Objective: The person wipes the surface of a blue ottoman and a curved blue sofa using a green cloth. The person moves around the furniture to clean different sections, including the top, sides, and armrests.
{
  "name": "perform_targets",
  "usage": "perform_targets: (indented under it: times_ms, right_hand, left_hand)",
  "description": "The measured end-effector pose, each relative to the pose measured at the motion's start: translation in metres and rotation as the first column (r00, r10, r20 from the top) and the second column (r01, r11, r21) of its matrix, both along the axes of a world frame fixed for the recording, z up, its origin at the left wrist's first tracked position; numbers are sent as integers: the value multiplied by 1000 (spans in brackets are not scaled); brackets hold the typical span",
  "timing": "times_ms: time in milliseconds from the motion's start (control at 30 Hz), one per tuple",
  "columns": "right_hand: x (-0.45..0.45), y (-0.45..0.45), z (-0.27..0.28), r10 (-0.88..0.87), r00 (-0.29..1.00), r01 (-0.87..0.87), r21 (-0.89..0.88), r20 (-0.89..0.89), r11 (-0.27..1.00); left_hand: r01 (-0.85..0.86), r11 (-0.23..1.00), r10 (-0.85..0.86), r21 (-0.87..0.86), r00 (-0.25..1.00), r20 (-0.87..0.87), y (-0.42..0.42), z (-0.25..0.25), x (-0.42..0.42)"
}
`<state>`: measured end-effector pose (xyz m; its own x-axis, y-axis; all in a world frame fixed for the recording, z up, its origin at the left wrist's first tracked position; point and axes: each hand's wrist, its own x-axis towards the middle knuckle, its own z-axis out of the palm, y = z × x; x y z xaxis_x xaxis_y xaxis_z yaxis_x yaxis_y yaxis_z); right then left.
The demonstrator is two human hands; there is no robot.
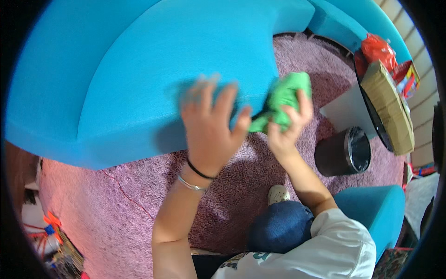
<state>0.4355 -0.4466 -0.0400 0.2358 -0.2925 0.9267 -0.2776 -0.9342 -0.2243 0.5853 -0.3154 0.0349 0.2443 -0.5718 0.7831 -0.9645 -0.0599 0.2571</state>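
Note:
My right hand grips a crumpled green cloth beside the front edge of a blue upholstered sofa. Some of the cloth hangs toward the left, below my fingers. My left hand is spread over the sofa's seat edge with nothing in it. It is blurred, and I cannot tell whether it touches the fabric. A black band and a silver bracelet circle that wrist.
Purple carpet covers the floor. At right stand a black waste bin with a liner and a round table bearing a cardboard box and a red plastic bag. A blue seat is nearby. A thin red cord crosses the carpet.

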Motion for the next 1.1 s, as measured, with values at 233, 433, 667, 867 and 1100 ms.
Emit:
perform_targets:
  times_ms: [233, 433, 667, 867, 1100]
  right_hand:
    - [28, 6, -176, 126, 922, -135, 2, -366, 991]
    - [-8, 19, -155, 271, 899, -118, 406, -344, 906]
    - [4, -31, -22, 279, 932, -356, 435, 232, 827]
    - [3, -33, -50, 348, 808, -580, 542, 475, 608]
    - [25, -100, -37, 448, 747, -665, 549, 491, 506]
  left_hand:
    - [-179, 967, 140, 184, 968, 207, -17, -12, 24]
    - [-248, 945, 194, 215, 950, 244, -22, -5, 21]
    - [-268, 815, 209, 514, 963, 172, -57, 32, -5]
    - [-83, 779, -94, 622, 965, 246, -121, 35, -13]
    - [-97, 678, -84, 729, 975, 208, -183, 39, 13]
